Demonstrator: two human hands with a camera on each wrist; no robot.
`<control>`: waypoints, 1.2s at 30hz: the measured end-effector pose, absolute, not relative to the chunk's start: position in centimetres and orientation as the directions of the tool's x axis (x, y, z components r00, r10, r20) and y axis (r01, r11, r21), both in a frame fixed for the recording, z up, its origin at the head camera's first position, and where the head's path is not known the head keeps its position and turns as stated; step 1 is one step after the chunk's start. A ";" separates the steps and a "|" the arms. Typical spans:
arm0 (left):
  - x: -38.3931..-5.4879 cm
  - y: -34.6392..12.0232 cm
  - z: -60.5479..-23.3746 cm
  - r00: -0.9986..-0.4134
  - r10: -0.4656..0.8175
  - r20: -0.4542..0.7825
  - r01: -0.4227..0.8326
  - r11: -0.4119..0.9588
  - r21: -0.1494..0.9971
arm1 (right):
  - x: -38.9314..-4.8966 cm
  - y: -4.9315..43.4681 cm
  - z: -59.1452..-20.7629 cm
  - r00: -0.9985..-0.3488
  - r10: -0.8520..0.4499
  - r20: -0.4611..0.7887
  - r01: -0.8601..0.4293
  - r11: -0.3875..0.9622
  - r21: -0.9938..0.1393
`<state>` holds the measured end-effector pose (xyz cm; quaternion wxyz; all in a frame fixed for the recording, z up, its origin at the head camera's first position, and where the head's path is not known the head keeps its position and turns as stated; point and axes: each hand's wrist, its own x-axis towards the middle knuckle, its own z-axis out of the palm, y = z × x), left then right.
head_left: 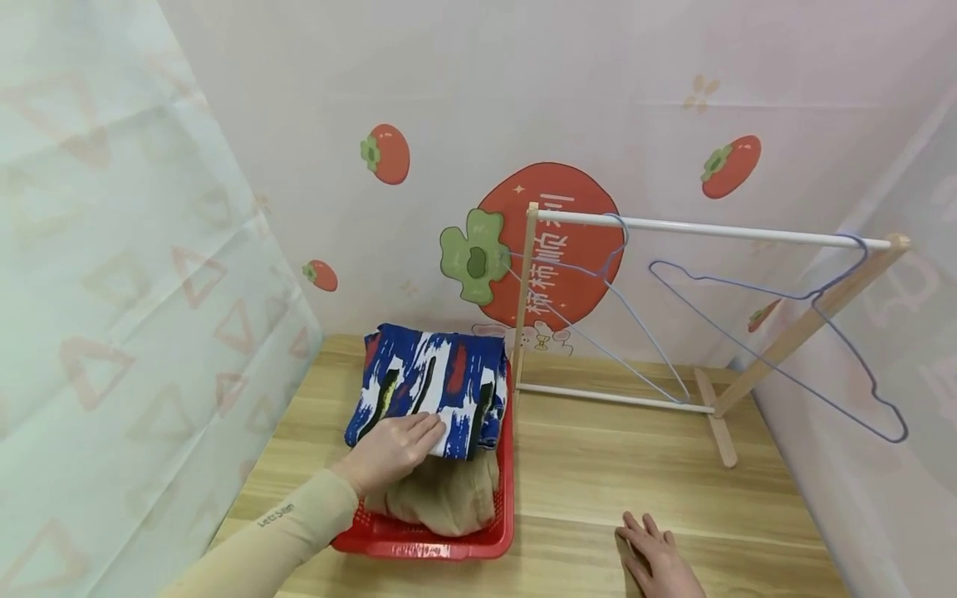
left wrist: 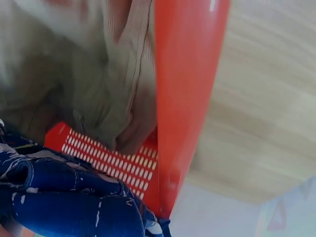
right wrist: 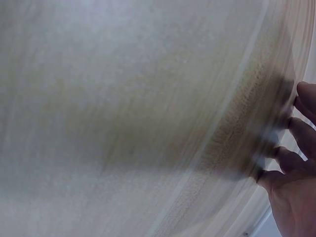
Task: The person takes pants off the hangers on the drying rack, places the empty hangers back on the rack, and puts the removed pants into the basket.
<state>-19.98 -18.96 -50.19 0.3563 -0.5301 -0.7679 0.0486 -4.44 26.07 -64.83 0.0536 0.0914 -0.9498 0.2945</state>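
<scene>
A folded garment (head_left: 441,365) with blue, white, red and black patches lies on top in a red plastic basket (head_left: 419,550). My left hand (head_left: 396,448) rests over its near edge, fingers extended across the cloth. Below and nearer to me in the basket is a bunched khaki garment (head_left: 444,498). The left wrist view shows this khaki cloth (left wrist: 79,64) beside the basket's rim (left wrist: 187,74), with thick blue folds (left wrist: 74,207) at the lower left. On the right, my right hand (head_left: 658,558) touches the tabletop with spread, relaxed fingers, holding nothing.
Right of the basket stands a small rack with wooden legs and a white top bar (head_left: 718,231). Two blue wire hangers hang from it, a left one (head_left: 643,324) and a right one (head_left: 848,340). Printed cloth walls (head_left: 314,166) enclose the wooden table (head_left: 583,473).
</scene>
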 end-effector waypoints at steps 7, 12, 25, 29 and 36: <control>-18.5 -18.9 -51.4 -0.200 0.865 0.459 0.824 0.403 -0.399 | -4.2 26.0 -64.6 -0.979 -0.135 0.155 -0.198 0.816 -0.543; -17.6 -18.7 -52.3 -0.196 0.868 0.457 0.826 0.397 -0.400 | -4.2 26.1 -64.2 -0.983 -0.131 0.130 -0.181 0.818 -0.546; -16.2 -18.9 -53.7 -0.223 0.909 0.352 0.815 0.372 -0.445 | -4.0 26.3 -64.0 -0.986 -0.135 0.094 -0.165 0.819 -0.550; -15.9 -19.2 -54.0 -0.268 0.918 0.294 0.843 0.371 -0.390 | -4.0 26.4 -64.2 -0.988 -0.131 0.082 -0.154 0.816 -0.558; -15.0 -20.2 -54.1 -0.378 0.906 0.190 0.863 0.419 -0.282 | -4.1 26.7 -64.1 -0.990 -0.135 0.038 -0.132 0.809 -0.573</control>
